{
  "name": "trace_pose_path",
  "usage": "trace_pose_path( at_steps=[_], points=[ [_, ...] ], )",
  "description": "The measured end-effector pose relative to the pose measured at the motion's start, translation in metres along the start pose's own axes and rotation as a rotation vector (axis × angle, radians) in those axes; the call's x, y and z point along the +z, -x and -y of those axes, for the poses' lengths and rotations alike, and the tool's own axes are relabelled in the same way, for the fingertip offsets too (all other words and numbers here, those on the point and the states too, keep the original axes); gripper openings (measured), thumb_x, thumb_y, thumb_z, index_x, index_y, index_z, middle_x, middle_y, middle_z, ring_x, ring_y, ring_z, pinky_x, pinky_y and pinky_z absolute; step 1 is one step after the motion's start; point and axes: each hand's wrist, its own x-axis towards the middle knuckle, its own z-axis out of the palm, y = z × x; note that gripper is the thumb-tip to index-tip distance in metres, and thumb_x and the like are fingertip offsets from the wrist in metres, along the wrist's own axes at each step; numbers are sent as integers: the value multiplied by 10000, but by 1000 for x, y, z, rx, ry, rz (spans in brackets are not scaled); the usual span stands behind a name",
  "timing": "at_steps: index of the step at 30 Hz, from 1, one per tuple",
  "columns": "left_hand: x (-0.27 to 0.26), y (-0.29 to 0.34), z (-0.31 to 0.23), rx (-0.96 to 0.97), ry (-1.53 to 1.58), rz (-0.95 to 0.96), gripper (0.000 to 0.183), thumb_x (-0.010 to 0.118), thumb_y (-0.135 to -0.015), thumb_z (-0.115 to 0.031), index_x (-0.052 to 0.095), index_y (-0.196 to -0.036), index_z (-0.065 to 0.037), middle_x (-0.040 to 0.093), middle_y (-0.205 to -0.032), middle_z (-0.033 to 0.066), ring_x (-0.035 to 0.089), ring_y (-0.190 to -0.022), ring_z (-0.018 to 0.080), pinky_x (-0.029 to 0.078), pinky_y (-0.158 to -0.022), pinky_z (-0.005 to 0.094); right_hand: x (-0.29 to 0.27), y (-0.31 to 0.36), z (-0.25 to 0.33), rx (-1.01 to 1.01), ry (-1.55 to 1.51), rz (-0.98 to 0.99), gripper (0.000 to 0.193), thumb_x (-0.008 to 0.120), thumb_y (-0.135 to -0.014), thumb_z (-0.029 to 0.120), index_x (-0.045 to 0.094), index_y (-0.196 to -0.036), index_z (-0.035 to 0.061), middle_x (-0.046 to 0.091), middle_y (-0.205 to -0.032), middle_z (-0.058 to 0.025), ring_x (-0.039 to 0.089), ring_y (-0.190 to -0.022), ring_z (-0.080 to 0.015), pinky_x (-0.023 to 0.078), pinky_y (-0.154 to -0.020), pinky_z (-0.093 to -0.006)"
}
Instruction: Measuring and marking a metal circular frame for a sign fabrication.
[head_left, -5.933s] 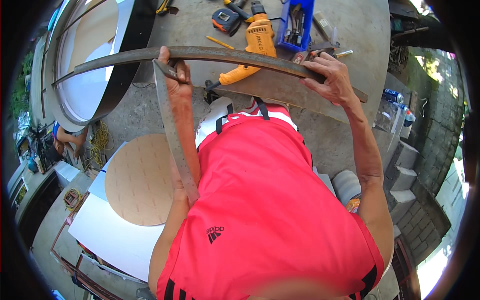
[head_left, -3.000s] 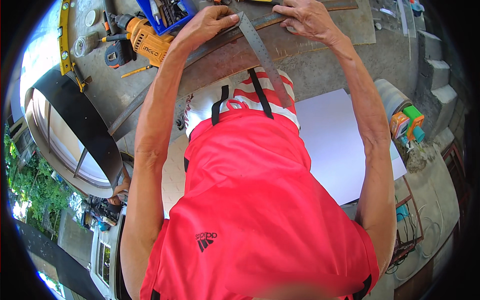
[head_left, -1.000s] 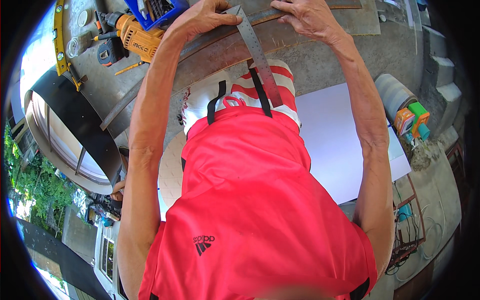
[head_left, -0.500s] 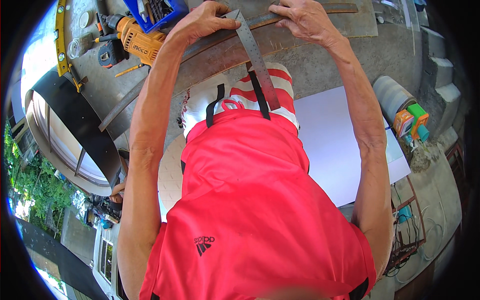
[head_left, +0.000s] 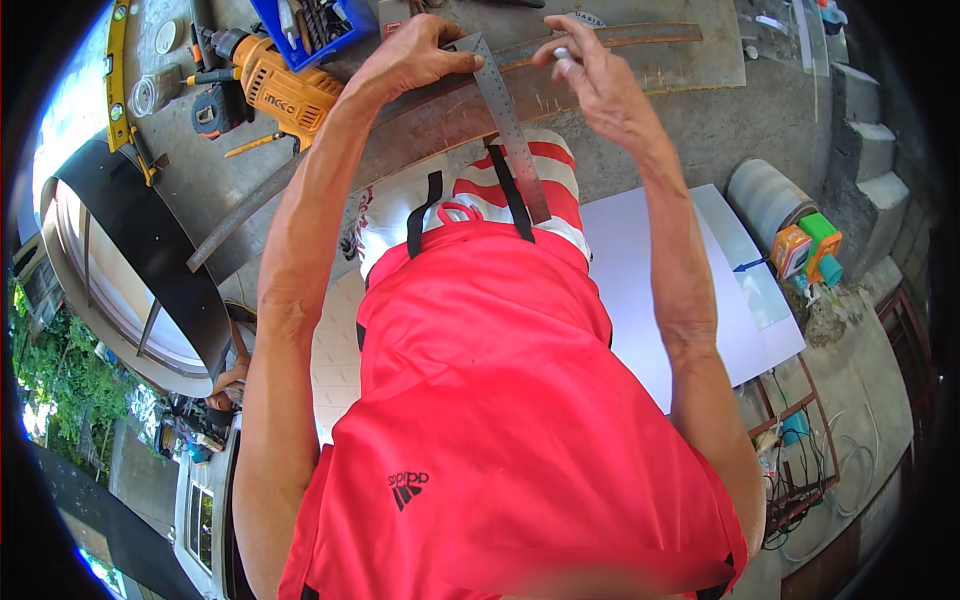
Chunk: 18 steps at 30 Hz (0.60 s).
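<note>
My left hand pinches the short arm of a steel square between thumb and fingers. The square's long perforated blade slants toward me, its end over my striped shorts. Beneath the square lies a long, narrow rusty metal bar, which looks bent in this wide view and passes under my left forearm. My right hand is raised over the bar to the right of the square, fingers curled around a small white stick. Only its tip shows between the fingers.
Beyond my left forearm lie an orange power drill, a tape measure, a yellow pencil, a blue bin of bits and a yellow level. To my right are white sheets and a striped roll.
My right hand has drawn back from the bar toward me, and the white stick now shows in its fingers. My left hand still holds the square in nearly the same place.
</note>
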Motion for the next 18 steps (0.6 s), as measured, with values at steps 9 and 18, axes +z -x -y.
trace_pose_path(
  at_steps=[9,18],
  points=[
    [3,-4,9,46,-15,-17,525,778,-797,-354,707,-1128,47,724,-937,144,656,-871,211,496,-829,346,27,-1,29,245,-192,-120,255,656,-946,48,648,-1193,-13,691,-797,-65,665,-670,-90,532,-589,-227],
    [4,-1,5,115,-45,-60,509,766,-800,-352,688,-1060,79,682,-842,187,637,-796,210,485,-749,379,40,-18,22,-12,-4,-292,144,714,-867,67,729,-992,-4,709,-880,-111,686,-728,-227,533,-678,-336]
  ],
)
